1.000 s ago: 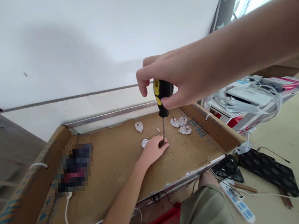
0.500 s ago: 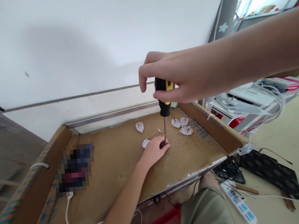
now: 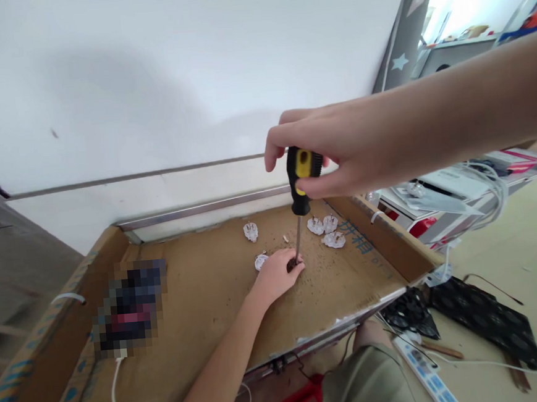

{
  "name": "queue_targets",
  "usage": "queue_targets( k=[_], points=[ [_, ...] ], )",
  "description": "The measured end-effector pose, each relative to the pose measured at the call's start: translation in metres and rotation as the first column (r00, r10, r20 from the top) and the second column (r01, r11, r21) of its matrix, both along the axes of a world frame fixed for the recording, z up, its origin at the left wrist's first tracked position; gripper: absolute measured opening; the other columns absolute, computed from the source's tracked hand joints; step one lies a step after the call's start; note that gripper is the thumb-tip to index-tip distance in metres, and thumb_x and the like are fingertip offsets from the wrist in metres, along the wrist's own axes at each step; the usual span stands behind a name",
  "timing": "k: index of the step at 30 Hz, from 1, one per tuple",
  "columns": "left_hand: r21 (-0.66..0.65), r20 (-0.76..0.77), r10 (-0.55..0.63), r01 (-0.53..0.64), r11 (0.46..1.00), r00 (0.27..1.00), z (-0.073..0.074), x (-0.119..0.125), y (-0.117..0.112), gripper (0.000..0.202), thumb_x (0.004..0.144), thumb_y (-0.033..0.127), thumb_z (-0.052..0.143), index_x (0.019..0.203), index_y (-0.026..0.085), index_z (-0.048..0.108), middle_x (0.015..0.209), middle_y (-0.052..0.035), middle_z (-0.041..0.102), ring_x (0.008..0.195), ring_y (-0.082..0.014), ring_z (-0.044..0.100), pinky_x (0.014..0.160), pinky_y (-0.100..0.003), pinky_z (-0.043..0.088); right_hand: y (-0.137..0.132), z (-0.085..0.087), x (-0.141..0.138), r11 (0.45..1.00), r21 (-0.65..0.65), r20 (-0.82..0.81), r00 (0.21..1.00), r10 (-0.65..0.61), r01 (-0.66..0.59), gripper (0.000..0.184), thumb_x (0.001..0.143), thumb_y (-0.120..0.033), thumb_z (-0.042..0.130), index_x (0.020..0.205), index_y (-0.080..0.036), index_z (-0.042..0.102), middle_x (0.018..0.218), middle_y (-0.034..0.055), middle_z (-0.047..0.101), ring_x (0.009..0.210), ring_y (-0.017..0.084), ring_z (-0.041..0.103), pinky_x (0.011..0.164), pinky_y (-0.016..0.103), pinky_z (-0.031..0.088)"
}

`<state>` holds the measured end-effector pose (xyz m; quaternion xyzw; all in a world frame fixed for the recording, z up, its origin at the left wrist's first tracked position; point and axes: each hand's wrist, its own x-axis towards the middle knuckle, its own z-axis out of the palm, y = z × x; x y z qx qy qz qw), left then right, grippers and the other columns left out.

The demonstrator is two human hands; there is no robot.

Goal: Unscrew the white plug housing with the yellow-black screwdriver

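Right hand (image 3: 321, 136) clamps a black-and-yellow-handled metal screwdriver (image 3: 301, 206); left hand (image 3: 275, 273) pinches a small dark-brown piece (image 3: 292, 265) at its tip, above brown cardboard (image 3: 195, 281). Steady pressure along the near-upright shaft serves best.

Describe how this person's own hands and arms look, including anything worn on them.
The left hand and right hand are ungloved. No sleeve, watch or bracelet shows on the left forearm or right forearm.

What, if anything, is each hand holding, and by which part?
The right hand holds a screwdriver by its black-and-yellow handle. The left hand holds a small dark piece around its sides; it's too hidden to identify.
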<state>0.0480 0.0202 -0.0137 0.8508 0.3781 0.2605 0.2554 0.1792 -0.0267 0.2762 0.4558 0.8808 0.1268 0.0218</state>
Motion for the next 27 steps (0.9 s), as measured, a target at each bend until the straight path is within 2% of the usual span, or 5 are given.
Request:
queue_targets(
  k=[5,9,14,20,27],
  points=[
    [0.031,-0.012,-0.004,0.004,1.000,1.000,-0.001,-0.001,0.000,0.008,0.082,0.025,0.055,0.086,0.021,0.060,0.096,-0.0024,0.066,0.094,-0.0198,0.060,0.087,-0.033,0.044,-0.001,0.001,-0.001,0.984,0.174,0.157,0.985,-0.073,0.045,0.038,0.086,-0.051,0.037,0.084,-0.019,0.058,0.082,0.0028,0.057,0.055,0.007,0.041,0.054,0.026,0.027],
    [0.057,-0.020,-0.005,0.006,0.998,1.000,0.000,0.000,-0.002,0.008,0.083,0.024,0.053,0.087,0.021,0.059,0.098,-0.0028,0.065,0.095,-0.0196,0.059,0.088,-0.033,0.044,-0.004,0.000,0.000,0.996,-0.025,-0.094,0.991,-0.090,0.088,0.024,0.076,-0.033,0.054,0.099,-0.026,0.058,0.099,-0.0015,0.057,0.055,0.004,0.044,0.053,0.023,0.032],
    [0.191,-0.057,-0.009,0.020,0.981,0.998,0.004,0.000,-0.005,0.008,0.084,0.024,0.051,0.085,0.020,0.058,0.099,-0.0051,0.063,0.098,-0.0210,0.056,0.090,-0.035,0.042,-0.004,-0.003,-0.003,0.999,-0.031,-0.190,0.982,0.017,-0.023,0.028,0.079,-0.045,0.054,0.071,-0.019,0.060,0.069,-0.0029,0.057,0.055,0.004,0.043,0.054,0.022,0.032],
    [0.307,-0.156,0.062,-0.011,0.951,0.986,0.006,-0.001,-0.007,0.010,0.084,0.028,0.053,0.083,0.020,0.059,0.091,-0.0039,0.062,0.091,-0.0219,0.052,0.082,-0.036,0.043,0.004,-0.007,-0.002,0.984,0.116,-0.162,0.980,-0.116,0.136,0.049,0.080,-0.039,0.052,0.126,-0.026,0.038,0.095,-0.0004,0.060,0.061,0.007,0.047,0.056,0.022,0.033],
    [0.304,-0.186,0.098,-0.037,0.952,0.978,0.005,-0.002,-0.007,0.013,0.082,0.032,0.058,0.081,0.020,0.059,0.096,-0.0034,0.062,0.093,-0.0210,0.052,0.081,-0.035,0.042,0.013,0.005,-0.003,0.978,0.043,0.017,0.978,-0.206,0.205,0.044,0.070,-0.045,0.058,0.112,-0.035,0.050,0.101,-0.0018,0.056,0.064,0.011,0.051,0.054,0.026,0.037]
  ],
)
